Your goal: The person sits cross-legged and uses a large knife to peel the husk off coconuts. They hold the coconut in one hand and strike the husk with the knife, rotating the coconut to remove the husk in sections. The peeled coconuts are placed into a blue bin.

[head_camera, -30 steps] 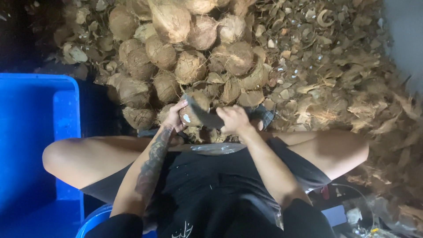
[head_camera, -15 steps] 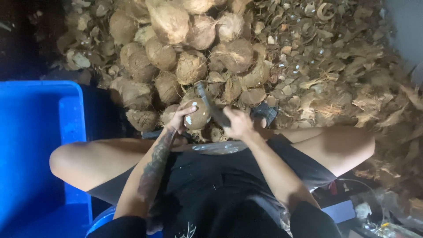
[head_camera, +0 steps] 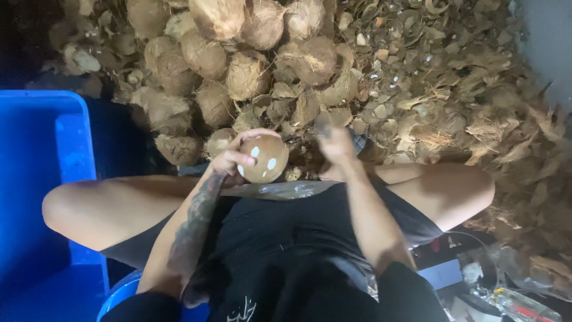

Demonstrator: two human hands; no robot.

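The coconut (head_camera: 264, 159), a smooth brown shelled one with pale patches, sits in the left hand (head_camera: 229, 160), whose fingers curl around its left side and over its top, holding it above the person's lap. Just right of the coconut, with a small gap between, the right hand (head_camera: 335, 143) is raised and blurred; whether its fingers grip anything cannot be told. Beyond the coconut rises a pile of husked coconuts (head_camera: 238, 65), its nearest fruits close behind the hand. Right of the coconut and further out spreads a heap of husk scraps (head_camera: 453, 101), reaching the right knee. Left of the coconut, past the left knee, stands a blue tub (head_camera: 65, 137), its rim well apart.
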